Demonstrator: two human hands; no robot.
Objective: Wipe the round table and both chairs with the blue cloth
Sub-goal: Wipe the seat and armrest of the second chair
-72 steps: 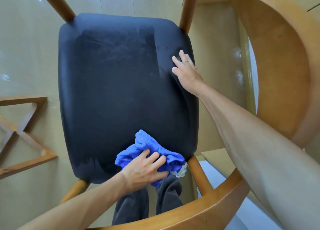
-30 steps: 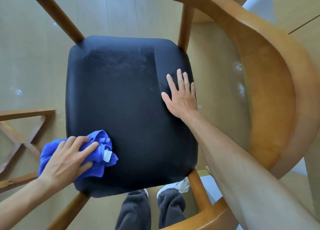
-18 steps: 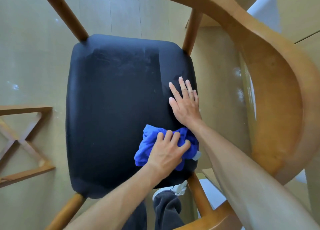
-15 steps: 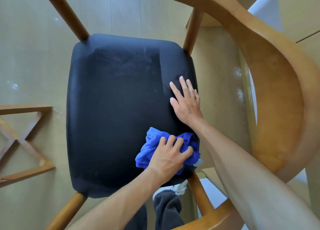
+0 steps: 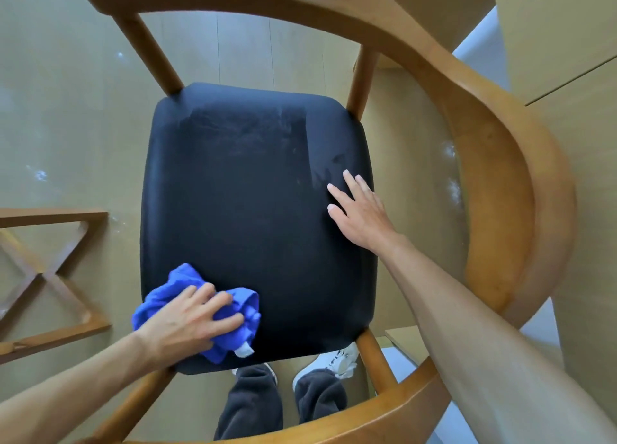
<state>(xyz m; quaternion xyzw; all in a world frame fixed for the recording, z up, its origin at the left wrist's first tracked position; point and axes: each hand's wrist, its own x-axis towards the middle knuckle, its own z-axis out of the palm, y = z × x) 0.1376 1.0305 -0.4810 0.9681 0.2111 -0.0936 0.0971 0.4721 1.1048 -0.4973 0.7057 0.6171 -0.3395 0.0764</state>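
Looking straight down now, and the floor [image 5: 83, 126] fills the picture, pale wood-toned boards with a few bright glints at 9 o'clock and 3 o'clock; over it sits the chair [image 5: 521, 190], its curved wooden back rail sweeping from 12 o'clock round the right side to 5 o'clock, posts dropping to the corners of the seat; the seat [image 5: 247, 190] itself is a dark, near-black cushion squarely in the middle, faint pale streaks showing across its far half toward 12 o'clock; at 9 o'clock a wooden frame [image 5: 50, 276] with crossed braces stands just beside the chair, apart from the seat; down at 6 o'clock the person's dark trouser legs [image 5: 253, 407] and a white shoe [image 5: 337, 360] show below the seat's near edge; the right hand [image 5: 360, 213] lies at 3 o'clock, released, fingers straight and spread, palm resting flat on the cushion near its right edge, forearm running off toward 5 o'clock; the left hand [image 5: 187, 320] is at 7 o'clock, fingers curled over the blue cloth [image 5: 230, 313], grasping it and pressing it onto the seat's near-left corner; the cloth is bunched, spilling out past the fingers on both sides, a small white tag [image 5: 243, 351] poking from its lower edge.
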